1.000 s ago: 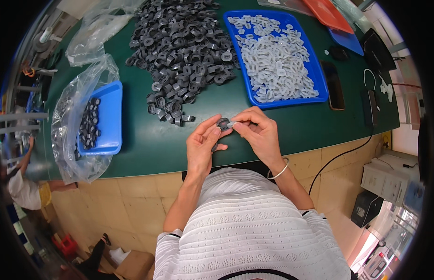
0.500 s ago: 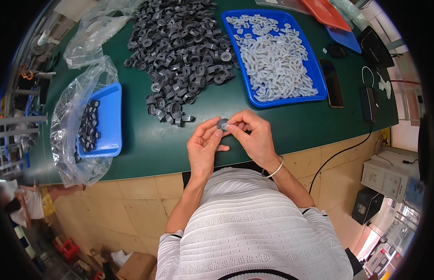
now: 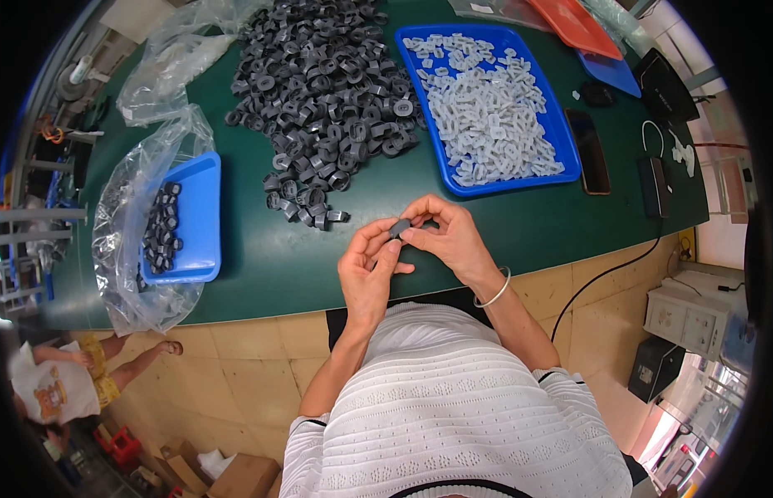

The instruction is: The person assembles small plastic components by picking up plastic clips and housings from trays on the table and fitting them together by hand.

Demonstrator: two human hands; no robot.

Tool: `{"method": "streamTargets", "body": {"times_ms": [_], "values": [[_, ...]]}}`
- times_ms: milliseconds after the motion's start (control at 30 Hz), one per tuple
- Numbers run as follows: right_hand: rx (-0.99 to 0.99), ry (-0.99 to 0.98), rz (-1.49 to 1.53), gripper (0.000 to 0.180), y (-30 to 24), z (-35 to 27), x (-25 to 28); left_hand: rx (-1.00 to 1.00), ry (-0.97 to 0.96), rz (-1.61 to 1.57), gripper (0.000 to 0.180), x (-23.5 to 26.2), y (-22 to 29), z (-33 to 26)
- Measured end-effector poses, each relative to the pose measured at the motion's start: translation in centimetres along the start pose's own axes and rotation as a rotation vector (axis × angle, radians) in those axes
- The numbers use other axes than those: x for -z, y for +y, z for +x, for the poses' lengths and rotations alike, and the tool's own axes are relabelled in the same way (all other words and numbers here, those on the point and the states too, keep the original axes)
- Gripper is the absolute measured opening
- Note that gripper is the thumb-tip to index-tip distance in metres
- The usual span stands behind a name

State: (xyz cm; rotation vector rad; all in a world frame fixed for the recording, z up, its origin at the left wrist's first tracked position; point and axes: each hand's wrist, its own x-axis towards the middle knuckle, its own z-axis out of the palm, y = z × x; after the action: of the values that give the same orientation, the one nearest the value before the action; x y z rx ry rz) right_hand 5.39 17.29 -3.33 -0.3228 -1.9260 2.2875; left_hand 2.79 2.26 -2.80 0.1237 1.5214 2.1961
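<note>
Between the fingertips of both hands is one small dark grey plastic part, held just above the table's near edge. My left hand pinches it from the left, fingers curled. From the right, my right hand grips it with thumb and forefinger. Fingers cover part of its outline. Beyond the hands lies a large heap of dark grey ring-shaped plastic parts. To its right, a blue tray carries a pile of small whitish translucent plastic pieces.
At the left, a light blue bin with dark parts stands partly inside a clear plastic bag. A phone and a black box with a cable lie right of the tray. Another person is at the lower left.
The grey part has been turned in my fingers and now shows a smoother dark face. Both hands remain near the same spot. The person at lower left has come further into view.
</note>
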Motion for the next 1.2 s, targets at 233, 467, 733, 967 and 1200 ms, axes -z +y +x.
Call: {"method": "streamTargets", "body": {"times_ms": [233, 467, 733, 967, 1200], "values": [[0.021, -0.075, -0.049, 0.019, 1.0, -0.1, 0.1, -0.065, 0.014, 0.112, 0.028, 0.0, -0.4, -0.7], [0.282, -0.111, -0.501, 0.033, -2.8, -0.7, 0.4, 0.098, 0.017, -0.031, 0.028, 1.0, 0.5, 0.7], [0.541, -0.273, -0.754, 0.029, -2.9, -0.6, 2.4, 0.317, -0.276, 0.347, 0.026, 0.9, 3.3, 2.1], [0.476, -0.327, -0.720, 0.025, -2.1, -1.3, 2.2, 0.199, -0.460, 0.649, 0.018, 1.2, 2.8, 2.9], [0.469, -0.412, -0.678, 0.025, -1.8, -0.9, 2.4, 0.374, -0.425, 0.428, 0.014, 0.8, 3.1, 2.7]]}}
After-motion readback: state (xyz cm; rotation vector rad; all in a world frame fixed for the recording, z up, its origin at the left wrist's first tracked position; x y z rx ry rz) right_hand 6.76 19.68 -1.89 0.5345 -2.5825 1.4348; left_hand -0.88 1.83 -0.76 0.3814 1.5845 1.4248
